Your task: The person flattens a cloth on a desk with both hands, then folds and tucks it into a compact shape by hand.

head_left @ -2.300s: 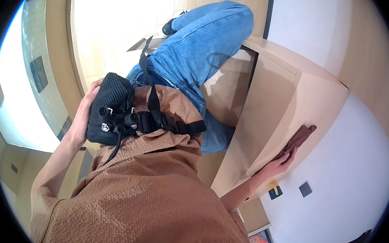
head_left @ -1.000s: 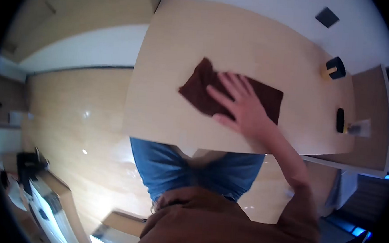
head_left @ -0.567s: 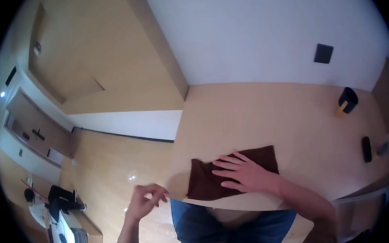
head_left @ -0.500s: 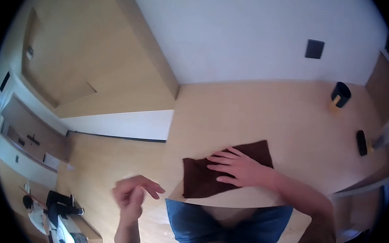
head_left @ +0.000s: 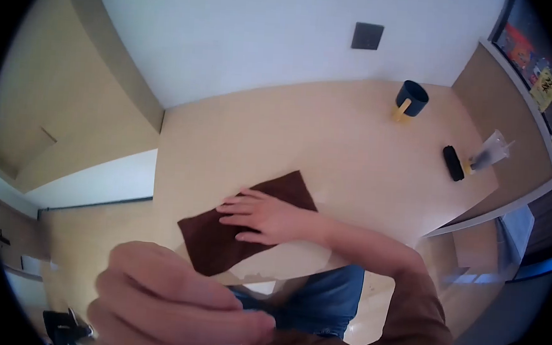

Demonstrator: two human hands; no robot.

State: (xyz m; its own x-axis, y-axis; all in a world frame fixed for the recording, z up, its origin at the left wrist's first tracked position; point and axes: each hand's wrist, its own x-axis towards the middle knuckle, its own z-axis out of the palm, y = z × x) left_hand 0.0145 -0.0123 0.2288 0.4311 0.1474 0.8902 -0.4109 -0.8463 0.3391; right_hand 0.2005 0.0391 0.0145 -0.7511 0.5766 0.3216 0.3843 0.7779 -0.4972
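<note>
A dark brown cloth (head_left: 205,247) lies slightly rumpled across the near left part of the wooden table. On top of it rests my right hand (head_left: 263,219), palm down, its fingers stretched out and pressing flat on the fabric. My left hand (head_left: 173,299) is raised close to the camera, in front of the table's near edge. Its fingers are curled inward, and whatever they may hold is hidden from view.
Toward the back right of the table (head_left: 353,152) stands a dark cup (head_left: 413,99) with a yellow handle. Right of it lie a black case (head_left: 453,163) and a clear plastic cup (head_left: 493,150). A low partition (head_left: 513,124) borders the right side; a wall (head_left: 265,33) closes the back.
The camera view has turned to the right, so the table appears further left. My left hand has come up much closer to the camera. My right hand stays flat on the cloth.
</note>
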